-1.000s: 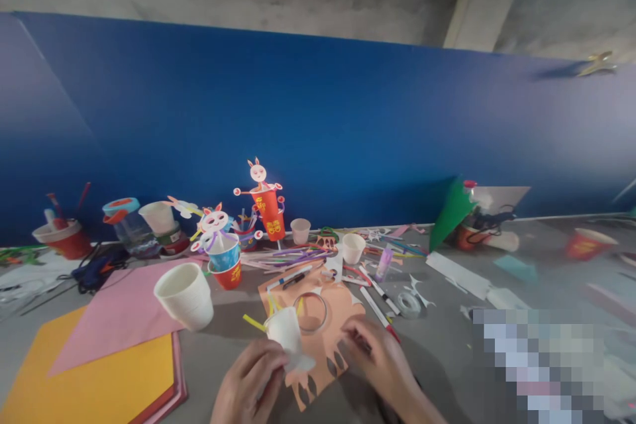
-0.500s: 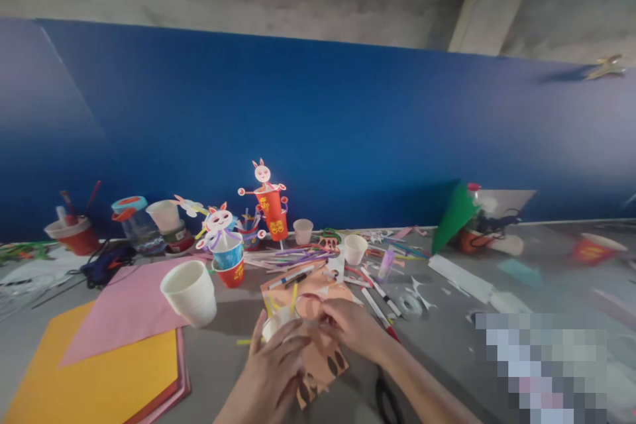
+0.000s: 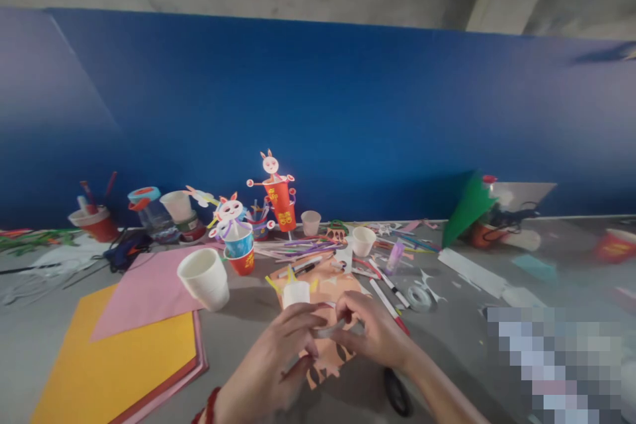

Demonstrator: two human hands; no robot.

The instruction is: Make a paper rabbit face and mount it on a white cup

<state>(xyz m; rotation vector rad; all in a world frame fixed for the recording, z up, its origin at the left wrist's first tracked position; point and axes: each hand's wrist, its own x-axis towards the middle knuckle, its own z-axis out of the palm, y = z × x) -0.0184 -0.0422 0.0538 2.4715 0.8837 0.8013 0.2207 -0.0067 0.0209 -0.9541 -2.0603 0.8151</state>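
Observation:
My left hand [image 3: 278,354], with a red band at the wrist, has its fingers curled toward my right hand [image 3: 372,328]. Between the fingertips of both hands is a small pale, thin piece [image 3: 332,328], too blurred to name. My right thumb and forefinger close on it, while my left fingertips seem to touch its other side. Just beyond my left hand, a small white paper cup [image 3: 297,293] with yellow strips stands on orange paper with cut-out shapes [image 3: 328,352]. My left fingers hide its lower part.
A black-handled tool [image 3: 397,392] lies beside my right forearm. Markers [image 3: 385,298] and a tape roll [image 3: 420,298] are to the right. At left are a large white cup [image 3: 203,281] and coloured sheets [image 3: 134,351]. Decorated cup figures [image 3: 281,202] stand behind.
My left hand has come off the small white cup and moved nearer to my right hand. The pale piece now shows between them. The view has shifted slightly.

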